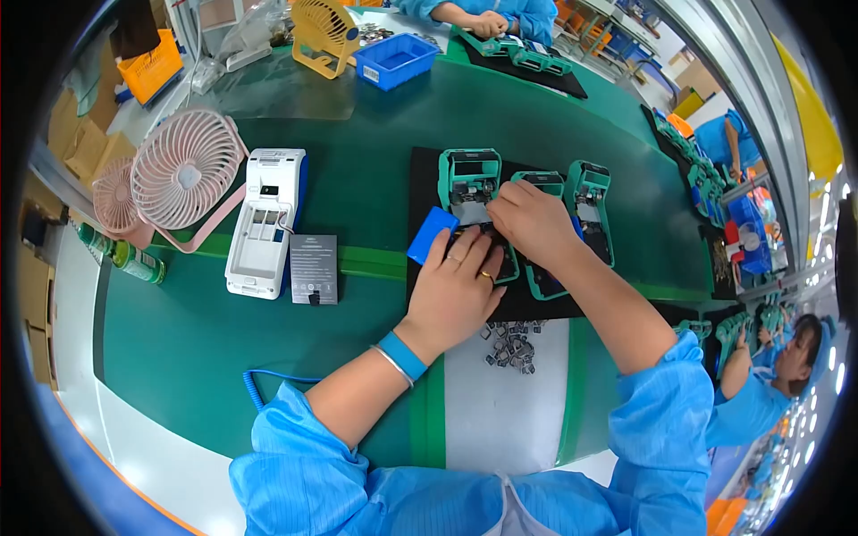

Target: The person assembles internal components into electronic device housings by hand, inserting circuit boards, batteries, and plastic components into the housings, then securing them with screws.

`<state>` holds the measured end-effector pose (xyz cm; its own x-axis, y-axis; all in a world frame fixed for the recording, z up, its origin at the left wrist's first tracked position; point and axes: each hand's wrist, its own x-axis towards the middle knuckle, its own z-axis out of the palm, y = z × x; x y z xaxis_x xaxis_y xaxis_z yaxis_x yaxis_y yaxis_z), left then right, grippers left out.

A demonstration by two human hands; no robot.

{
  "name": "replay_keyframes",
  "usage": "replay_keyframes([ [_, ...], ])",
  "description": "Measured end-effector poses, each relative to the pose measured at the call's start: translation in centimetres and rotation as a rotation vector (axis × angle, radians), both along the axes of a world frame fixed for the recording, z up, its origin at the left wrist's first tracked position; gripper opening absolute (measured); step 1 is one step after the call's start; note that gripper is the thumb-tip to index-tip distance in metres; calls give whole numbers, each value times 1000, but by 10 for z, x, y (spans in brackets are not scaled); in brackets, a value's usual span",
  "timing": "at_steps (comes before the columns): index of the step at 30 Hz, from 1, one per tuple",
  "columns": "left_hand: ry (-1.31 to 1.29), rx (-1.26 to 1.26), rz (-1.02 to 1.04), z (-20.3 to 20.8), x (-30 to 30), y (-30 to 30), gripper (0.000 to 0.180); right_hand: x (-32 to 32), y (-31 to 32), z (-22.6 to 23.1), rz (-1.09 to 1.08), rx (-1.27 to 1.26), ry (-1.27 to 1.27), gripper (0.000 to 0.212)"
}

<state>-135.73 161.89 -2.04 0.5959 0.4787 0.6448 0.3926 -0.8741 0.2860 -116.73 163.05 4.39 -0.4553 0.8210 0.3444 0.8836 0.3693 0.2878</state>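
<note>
On a black mat point(429, 299) lie three green device housings with dark electronics inside: a left one point(471, 165), a middle one point(542, 181) and a right one point(592, 201). My left hand point(458, 281) rests over the lower part of the left housing, its fingers bent around it. Beside its fingertips sits a blue rectangular piece point(432, 236); whether they grip it I cannot tell. My right hand point(534, 221) reaches across the middle housing, with fingers pinched together at the left housing's inner edge. What lies between them is hidden.
Small metal parts point(511, 347) lie in a pile near me. To the left are a white card terminal point(265, 228), a grey battery point(314, 268) and a pink fan point(188, 174). A yellow fan point(323, 36) and blue tray point(396, 61) stand beyond. Co-workers sit opposite and right.
</note>
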Motion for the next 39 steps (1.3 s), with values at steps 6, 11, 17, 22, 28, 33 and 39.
replay_keyframes([
  [6, -35, -20, -7, -1, 1, 2, 40, 2, 4, 3, 18, -18, -112, 10],
  [11, -98, -28, -27, 0, 3, 4, 38, 0, 10, 4, 128, 63, -180, 13],
  [17, -79, -12, -28, 1, 2, 3, 38, -11, 10, 11, 106, 81, -315, 13],
  [22, -42, -17, -33, 2, 1, 4, 38, -9, 17, 15, 141, 19, -275, 13],
  [28, 54, -30, -16, 8, -2, -2, 42, -17, 15, 20, -18, 44, -237, 12],
  [33, 71, -4, -1, 8, 4, 3, 39, -14, -1, 22, -175, 9, -111, 11],
  [39, 139, 16, -67, 20, -20, 19, 37, -15, -108, 29, -229, -135, 477, 9],
])
